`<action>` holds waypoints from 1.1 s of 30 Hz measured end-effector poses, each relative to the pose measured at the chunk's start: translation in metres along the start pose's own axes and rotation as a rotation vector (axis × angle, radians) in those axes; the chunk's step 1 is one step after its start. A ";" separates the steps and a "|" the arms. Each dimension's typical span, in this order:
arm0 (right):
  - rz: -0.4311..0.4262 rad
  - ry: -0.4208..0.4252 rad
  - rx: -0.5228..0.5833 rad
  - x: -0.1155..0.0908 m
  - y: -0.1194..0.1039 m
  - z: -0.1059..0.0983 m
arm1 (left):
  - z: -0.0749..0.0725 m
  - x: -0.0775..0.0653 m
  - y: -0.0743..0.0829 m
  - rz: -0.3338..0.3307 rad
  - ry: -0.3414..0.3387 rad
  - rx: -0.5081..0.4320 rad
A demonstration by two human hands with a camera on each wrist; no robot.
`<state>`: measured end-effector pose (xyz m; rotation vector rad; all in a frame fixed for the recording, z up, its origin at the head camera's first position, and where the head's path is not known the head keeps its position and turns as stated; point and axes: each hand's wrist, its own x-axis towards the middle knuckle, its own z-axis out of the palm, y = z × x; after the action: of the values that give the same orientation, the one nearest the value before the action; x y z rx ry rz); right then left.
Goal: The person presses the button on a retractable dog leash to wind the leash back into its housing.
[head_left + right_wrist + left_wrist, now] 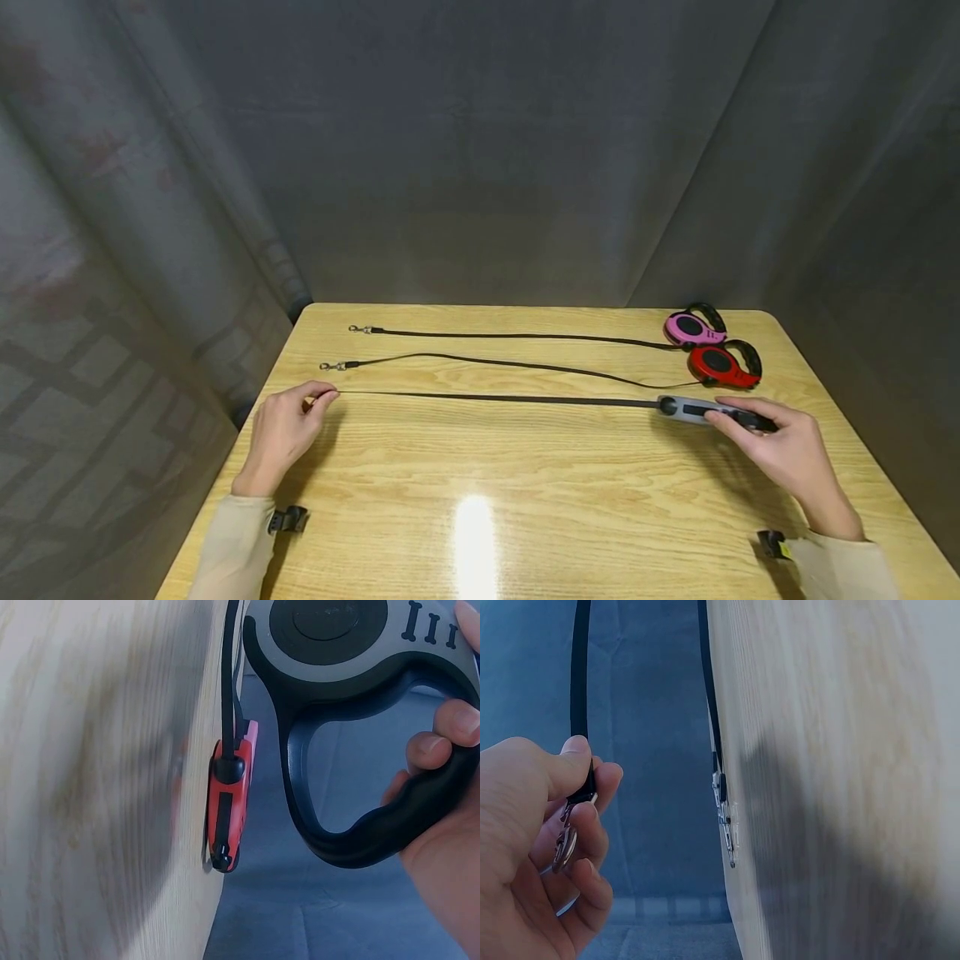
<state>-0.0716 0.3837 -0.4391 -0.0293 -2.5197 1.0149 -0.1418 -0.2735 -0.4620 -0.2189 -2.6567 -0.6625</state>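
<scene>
A grey retractable dog leash (692, 409) with a black handle (360, 844) is gripped by my right hand (791, 446), fingers curled through the handle loop. Its black strap (510, 398) runs taut across to my left hand (288, 429). There the thumb and forefinger pinch the strap's end, and a metal clip (566, 844) hangs against the curled fingers in the left wrist view. Both hands are raised above the table. Behind the grey leash lie a red retractable leash (722, 365) and a pink one (692, 328), their straps drawn out leftward.
On the wooden table (600, 500), the red leash's clip (332, 366) and the pink leash's clip (360, 329) lie toward the left side. Grey curtains (480, 167) hang behind the table and at both sides.
</scene>
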 end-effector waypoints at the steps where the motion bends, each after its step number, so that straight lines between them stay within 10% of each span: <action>1: 0.001 -0.002 0.002 0.000 0.000 0.000 | 0.000 0.000 0.001 0.002 0.001 0.000; 22: 0.000 -0.016 0.005 0.000 -0.005 0.002 | 0.003 0.001 0.002 0.009 -0.014 -0.020; 33: -0.029 -0.005 0.026 0.000 -0.007 0.004 | 0.001 0.001 0.005 -0.097 -0.071 -0.112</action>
<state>-0.0723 0.3759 -0.4367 0.0178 -2.5038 1.0366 -0.1416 -0.2692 -0.4605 -0.1476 -2.7145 -0.8508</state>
